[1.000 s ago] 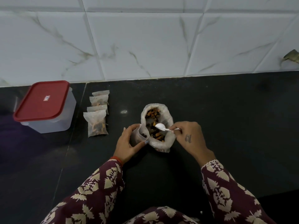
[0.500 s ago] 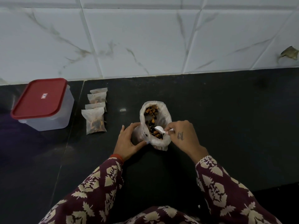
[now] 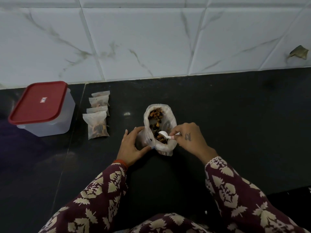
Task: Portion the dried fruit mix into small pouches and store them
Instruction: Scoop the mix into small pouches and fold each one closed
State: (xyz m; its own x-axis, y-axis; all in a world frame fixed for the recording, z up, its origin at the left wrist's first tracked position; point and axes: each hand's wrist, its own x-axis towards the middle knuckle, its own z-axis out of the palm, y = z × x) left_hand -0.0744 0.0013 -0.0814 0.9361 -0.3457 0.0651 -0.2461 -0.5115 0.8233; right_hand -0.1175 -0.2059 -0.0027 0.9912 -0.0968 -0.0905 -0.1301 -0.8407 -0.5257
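A large clear bag of dried fruit mix [image 3: 170, 118] stands open on the black counter. My right hand [image 3: 189, 137] pinches a small white plastic spoon [image 3: 164, 134], whose bowl sits inside the bag over the fruit. My left hand [image 3: 133, 146] holds a small clear pouch [image 3: 143, 138] open against the bag's left side. Several filled pouches [image 3: 97, 121] lie in an overlapping row to the left.
A clear plastic container with a red lid [image 3: 39, 105] stands shut at the far left by the wall. White marble-look tiles [image 3: 151, 39] rise behind the counter. My patterned sleeves fill the lower part of the view.
The spoon has dipped a little deeper into the bag towards the small pouch. My left hand keeps its hold on the pouch. The camera has shifted slightly.
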